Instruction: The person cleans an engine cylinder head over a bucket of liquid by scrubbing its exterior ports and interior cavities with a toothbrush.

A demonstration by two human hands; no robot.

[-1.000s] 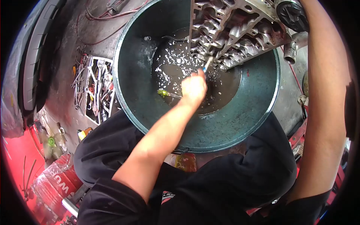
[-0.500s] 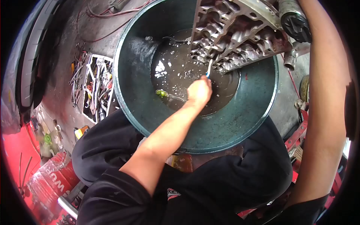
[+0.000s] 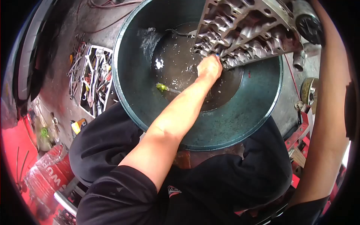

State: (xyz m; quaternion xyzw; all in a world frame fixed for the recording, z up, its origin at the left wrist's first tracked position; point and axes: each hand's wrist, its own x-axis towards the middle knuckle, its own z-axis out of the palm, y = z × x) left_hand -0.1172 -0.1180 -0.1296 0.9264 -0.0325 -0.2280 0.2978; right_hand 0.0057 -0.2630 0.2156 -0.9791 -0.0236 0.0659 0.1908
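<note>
My left hand [image 3: 209, 68] is closed around a slim white-and-blue tool that looks like a toothbrush [image 3: 217, 55]; only a bit of blue shows past the fingers. It is at the lower corner of a metal cylinder head [image 3: 245, 30], tilted over a dark green tub [image 3: 258, 101]. Murky liquid [image 3: 172, 48] covers the tub's bottom. My right arm reaches up along the right side, and its hand is beyond the top edge. Close to that arm, a black-ended round fitting [image 3: 309, 28] sits by the cylinder head. A tool with a yellow-green end [image 3: 161, 87] lies in the liquid.
Left of the tub, a white tray [image 3: 85, 71] holds wrenches and other hand tools. A yellow-and-black object [image 3: 78, 125] lies near my knee. Red hoses [image 3: 112, 4] cross the floor behind. Red metal framework [image 3: 300, 131] and a small wheel [image 3: 309, 92] stand at the right.
My left hand has moved up and slightly right, closer to the cylinder head, and the tool's white part is now hidden. The cylinder head appears slightly further right and higher in view.
</note>
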